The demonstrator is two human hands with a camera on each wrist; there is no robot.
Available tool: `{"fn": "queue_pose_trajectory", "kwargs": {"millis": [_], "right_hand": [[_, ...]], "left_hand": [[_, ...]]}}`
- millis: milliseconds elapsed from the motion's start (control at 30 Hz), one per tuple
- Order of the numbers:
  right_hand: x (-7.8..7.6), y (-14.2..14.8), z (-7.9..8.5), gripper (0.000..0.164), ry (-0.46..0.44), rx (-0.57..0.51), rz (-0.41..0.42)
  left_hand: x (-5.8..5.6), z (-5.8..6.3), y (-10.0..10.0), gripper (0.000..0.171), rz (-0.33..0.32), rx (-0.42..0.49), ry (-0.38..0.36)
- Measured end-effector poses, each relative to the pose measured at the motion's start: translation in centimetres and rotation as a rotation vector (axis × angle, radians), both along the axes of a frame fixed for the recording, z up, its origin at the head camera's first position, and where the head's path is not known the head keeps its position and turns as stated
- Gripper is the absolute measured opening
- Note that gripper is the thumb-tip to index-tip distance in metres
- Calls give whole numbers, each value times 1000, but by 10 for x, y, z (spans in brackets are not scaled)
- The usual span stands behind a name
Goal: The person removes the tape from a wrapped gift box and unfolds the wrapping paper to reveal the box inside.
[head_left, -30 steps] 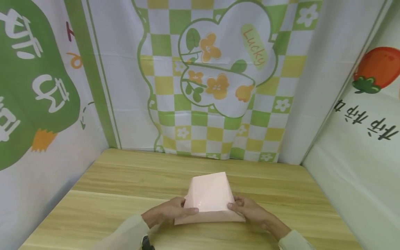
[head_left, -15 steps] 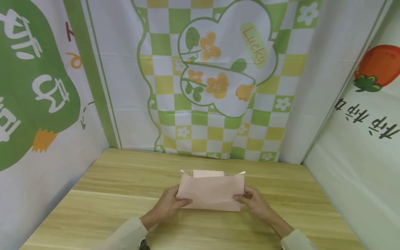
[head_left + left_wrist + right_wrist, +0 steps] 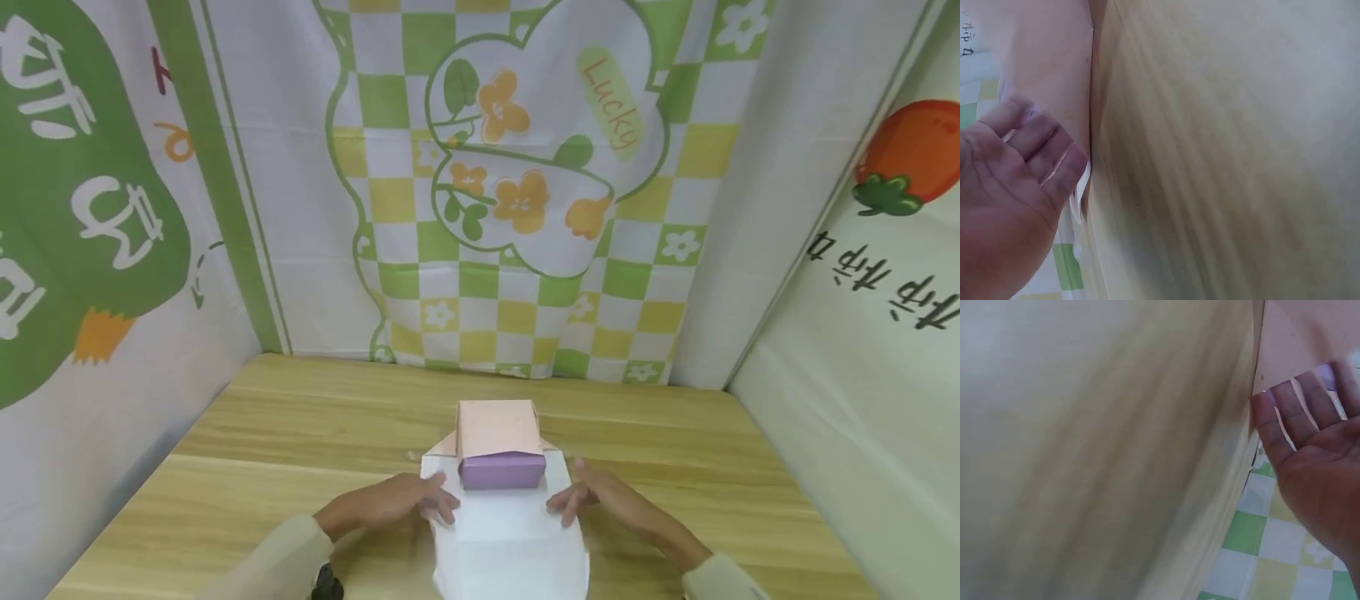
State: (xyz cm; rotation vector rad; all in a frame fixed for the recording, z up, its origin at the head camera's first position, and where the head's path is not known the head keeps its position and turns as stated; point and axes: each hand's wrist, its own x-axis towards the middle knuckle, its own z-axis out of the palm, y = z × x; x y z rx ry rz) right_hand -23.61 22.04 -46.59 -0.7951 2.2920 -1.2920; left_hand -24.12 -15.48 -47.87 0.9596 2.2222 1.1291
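A small purple box point(image 3: 502, 472) sits mid-table, its top covered by a fold of pink wrapping paper point(image 3: 498, 427). Towards the person, the rest of the sheet lies unfolded with its white side up, over the front part of the table. My left hand point(image 3: 408, 496) is at the sheet's left edge, fingertips over the white side. At the opposite edge, my right hand point(image 3: 592, 493) has its fingers over the paper in the same way. Both wrist views show loosely extended fingers, by the paper's pink outer side. The box's back and underside are hidden.
The wooden table point(image 3: 315, 433) reaches to a checked green and yellow curtain point(image 3: 502, 317) at the back. Printed white cloth walls point(image 3: 847, 433) stand along both sides.
The front flap of paper, folded up over the box half a second ago, has come down towards the person, baring its white side and the purple box front. Both hands have loosened from its edges.
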Motion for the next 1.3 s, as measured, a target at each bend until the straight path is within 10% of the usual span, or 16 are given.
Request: {"fn": "queue_pose_trajectory", "kwargs": {"millis": [167,367,600,867,1133,1300], "right_hand": [[-10,-8,-5,22,291,121,63],[-19,-18,-11,39,612,360,49],[-21,-20,-12,76,487,430,61],[-26,-25,3,114,448,539,55],[-41,-36,7,130,443,646,35],[-49,-38,7,134,367,695,39]], "left_hand": [[-7,-2,6,21,-63,-90,260],[-18,-4,15,49,4,-281,493],[-16,4,12,78,9,-358,390],[-26,11,21,120,-34,-553,560],[-32,18,36,126,-23,-826,755],[-41,14,36,126,-13,-790,708]]}}
